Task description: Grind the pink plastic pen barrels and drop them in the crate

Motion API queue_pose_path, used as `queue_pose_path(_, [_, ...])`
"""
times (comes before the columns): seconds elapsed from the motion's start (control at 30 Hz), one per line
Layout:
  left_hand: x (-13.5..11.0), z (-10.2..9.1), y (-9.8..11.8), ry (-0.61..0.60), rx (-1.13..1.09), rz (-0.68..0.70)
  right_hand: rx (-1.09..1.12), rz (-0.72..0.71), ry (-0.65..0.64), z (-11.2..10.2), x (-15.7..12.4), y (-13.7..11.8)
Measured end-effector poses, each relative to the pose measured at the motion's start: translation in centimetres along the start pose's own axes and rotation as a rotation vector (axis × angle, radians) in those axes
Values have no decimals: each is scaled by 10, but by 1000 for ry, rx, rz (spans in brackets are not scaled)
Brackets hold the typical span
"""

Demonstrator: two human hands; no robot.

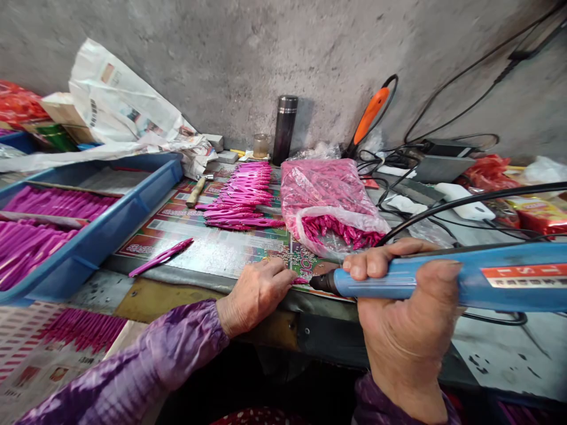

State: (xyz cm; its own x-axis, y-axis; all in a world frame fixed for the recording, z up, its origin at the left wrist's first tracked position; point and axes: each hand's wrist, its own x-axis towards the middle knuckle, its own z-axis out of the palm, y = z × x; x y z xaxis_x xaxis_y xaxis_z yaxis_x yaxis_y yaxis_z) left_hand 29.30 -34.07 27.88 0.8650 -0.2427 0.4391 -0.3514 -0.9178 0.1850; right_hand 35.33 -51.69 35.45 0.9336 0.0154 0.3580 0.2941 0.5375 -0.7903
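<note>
A: What is the left hand (254, 298) doing?

B: It pinches a small pink piece (301, 281) with its fingers close together, just over the near edge of the bench (155, 298).

A: And the right hand (401, 324)?

B: It is wrapped around a fat blue tool (398, 277). The tool comes in from 3 o'clock, and its black tip (323, 283) is right by the pink piece. I can't tell if they touch.

A: What is around that piece?

B: Start from it like the middle of a clock. At 11 o'clock is a big pink pile (245, 198), all long thin bits. Between 12 and 1 is a see-through bag (332, 183) full of more pink bits.

A: And on the other side?

B: One pink stick (162, 258) lies alone at 9 o'clock. Between 9 and 10 is a blue tray (133, 206) with lots of pink sticks in it.

A: What is the tall dark thing?

B: A dark flask (284, 130), standing up by the wall (230, 65) at 12 o'clock.
</note>
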Motion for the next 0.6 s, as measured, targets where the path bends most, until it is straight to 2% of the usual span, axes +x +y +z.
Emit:
queue_pose_path(0.33, [-2, 2, -3, -15, -64, -18, -16, -10, -9, 0, 1, 1])
queue_pose_path(0.6, [0, -1, 0, 6, -19, -2, -20, -8, -7, 1, 0, 1])
